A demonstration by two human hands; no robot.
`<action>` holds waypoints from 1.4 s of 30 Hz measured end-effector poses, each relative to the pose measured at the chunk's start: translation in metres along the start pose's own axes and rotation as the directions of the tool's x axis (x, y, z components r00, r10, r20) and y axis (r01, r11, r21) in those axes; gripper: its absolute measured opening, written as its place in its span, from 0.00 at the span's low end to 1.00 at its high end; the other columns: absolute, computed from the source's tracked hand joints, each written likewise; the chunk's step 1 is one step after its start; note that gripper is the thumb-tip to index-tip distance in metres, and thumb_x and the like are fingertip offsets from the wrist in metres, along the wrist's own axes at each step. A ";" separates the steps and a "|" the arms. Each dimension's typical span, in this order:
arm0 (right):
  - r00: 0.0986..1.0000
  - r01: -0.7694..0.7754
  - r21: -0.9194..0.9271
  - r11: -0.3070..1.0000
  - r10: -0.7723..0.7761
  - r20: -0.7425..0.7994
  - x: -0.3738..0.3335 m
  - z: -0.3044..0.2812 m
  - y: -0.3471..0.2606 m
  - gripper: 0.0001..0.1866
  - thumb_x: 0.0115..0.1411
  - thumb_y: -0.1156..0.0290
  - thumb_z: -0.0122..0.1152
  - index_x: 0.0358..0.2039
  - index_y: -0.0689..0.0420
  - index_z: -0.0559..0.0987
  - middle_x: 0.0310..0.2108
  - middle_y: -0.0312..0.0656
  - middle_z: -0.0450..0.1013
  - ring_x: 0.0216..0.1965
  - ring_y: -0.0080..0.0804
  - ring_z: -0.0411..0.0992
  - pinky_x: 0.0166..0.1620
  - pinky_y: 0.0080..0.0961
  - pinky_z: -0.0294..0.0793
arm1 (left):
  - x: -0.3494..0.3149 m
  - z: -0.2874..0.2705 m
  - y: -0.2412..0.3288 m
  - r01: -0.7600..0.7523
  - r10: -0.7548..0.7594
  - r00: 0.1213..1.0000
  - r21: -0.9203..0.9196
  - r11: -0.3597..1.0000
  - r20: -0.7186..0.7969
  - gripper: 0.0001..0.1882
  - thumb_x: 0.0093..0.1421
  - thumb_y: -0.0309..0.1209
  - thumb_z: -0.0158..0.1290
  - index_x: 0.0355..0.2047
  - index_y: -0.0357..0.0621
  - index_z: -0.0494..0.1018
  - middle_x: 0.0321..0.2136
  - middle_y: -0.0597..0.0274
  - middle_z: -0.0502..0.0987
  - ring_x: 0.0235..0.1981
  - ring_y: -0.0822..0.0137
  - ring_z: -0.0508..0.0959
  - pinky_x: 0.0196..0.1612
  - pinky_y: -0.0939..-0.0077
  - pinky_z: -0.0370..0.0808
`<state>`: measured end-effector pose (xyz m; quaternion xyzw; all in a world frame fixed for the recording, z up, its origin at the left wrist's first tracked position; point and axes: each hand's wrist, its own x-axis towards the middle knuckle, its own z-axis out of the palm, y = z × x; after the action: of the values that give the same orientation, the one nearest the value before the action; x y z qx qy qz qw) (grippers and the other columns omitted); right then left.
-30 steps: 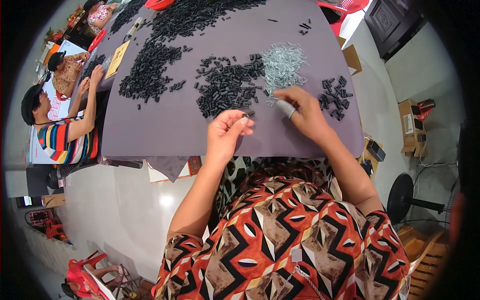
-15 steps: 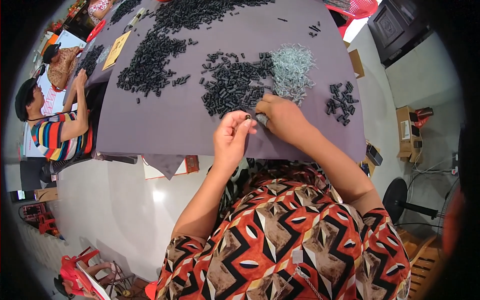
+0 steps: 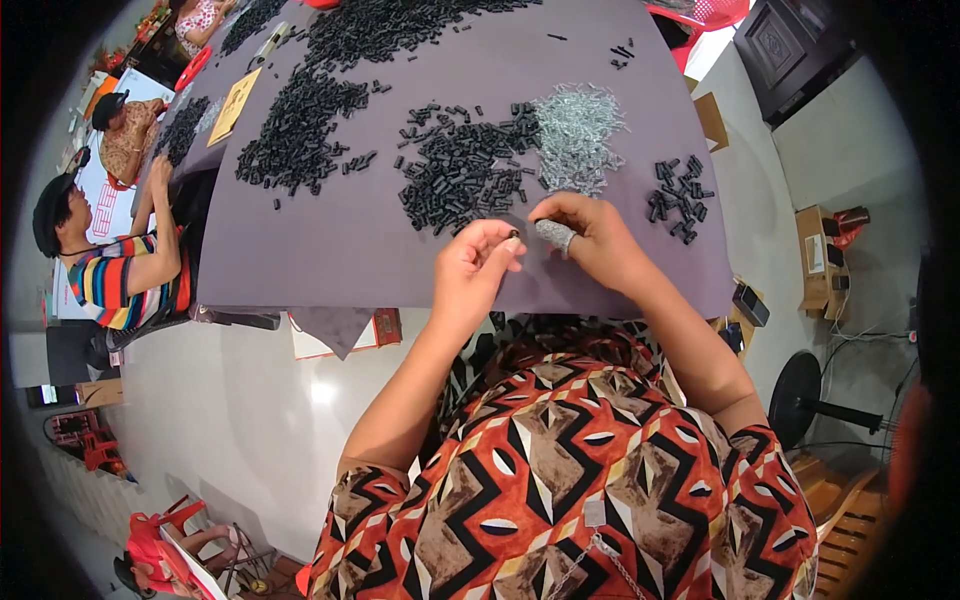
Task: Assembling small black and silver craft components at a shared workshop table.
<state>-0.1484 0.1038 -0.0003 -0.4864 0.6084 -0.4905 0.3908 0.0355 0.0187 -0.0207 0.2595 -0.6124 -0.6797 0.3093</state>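
Near the table's front edge, my left hand [image 3: 477,265] pinches a small black plastic piece [image 3: 514,235] between thumb and forefinger. Just right of it is my right hand [image 3: 592,236], its thumb wrapped in a grey covering [image 3: 554,235]. Its thumb and forefinger are curled close together; whatever lies between them is too small to make out. Beyond my hands spreads a pile of short black tubular pieces [image 3: 455,170]. A heap of small clear pieces [image 3: 578,135] adjoins it on the right, just past my right hand.
A small group of black pieces [image 3: 680,198] lies at the right of the purple-grey tablecloth [image 3: 330,255]. More black piles [image 3: 300,130] stretch across the left and far side, near a yellow card [image 3: 234,106]. A person in a striped shirt [image 3: 125,275] works at the left.
My right hand has drawn back from the edge of the clear heap toward me and slightly right. My left hand, still pinching the black piece, has shifted slightly right.
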 end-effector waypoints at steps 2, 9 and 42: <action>0.991 0.109 -0.003 0.994 -0.109 -0.074 -0.001 -0.005 0.005 0.08 0.62 0.77 0.61 0.42 0.60 0.78 0.33 0.31 0.73 0.32 0.20 0.72 0.35 0.20 0.72 | 0.005 0.009 0.004 0.036 -0.036 0.998 0.014 0.999 0.047 0.07 0.66 0.24 0.53 0.42 0.36 0.73 0.32 0.62 0.80 0.31 0.76 0.78 0.37 0.81 0.76; 0.997 -0.062 0.374 0.925 0.077 -0.025 -0.008 -0.031 0.002 0.05 0.62 0.75 0.61 0.38 0.58 0.78 0.30 0.31 0.75 0.30 0.18 0.72 0.31 0.17 0.71 | 0.025 0.035 -0.001 0.157 -0.146 0.984 -0.112 0.981 0.105 0.07 0.65 0.25 0.53 0.42 0.35 0.75 0.31 0.61 0.80 0.28 0.75 0.78 0.35 0.81 0.76; 0.963 0.268 0.236 0.934 -0.253 -0.091 0.003 -0.016 0.047 0.12 0.53 0.90 0.56 0.36 0.64 0.80 0.30 0.32 0.73 0.31 0.16 0.68 0.35 0.16 0.69 | 0.044 0.024 -0.001 0.310 -0.309 0.929 0.031 0.950 0.204 0.05 0.64 0.25 0.55 0.38 0.37 0.77 0.27 0.64 0.80 0.23 0.78 0.76 0.29 0.84 0.75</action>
<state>-0.1746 0.1063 -0.0428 -0.4957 0.4842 -0.6238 0.3615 -0.0118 0.0024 -0.0180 0.2804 -0.5920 -0.7438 0.1333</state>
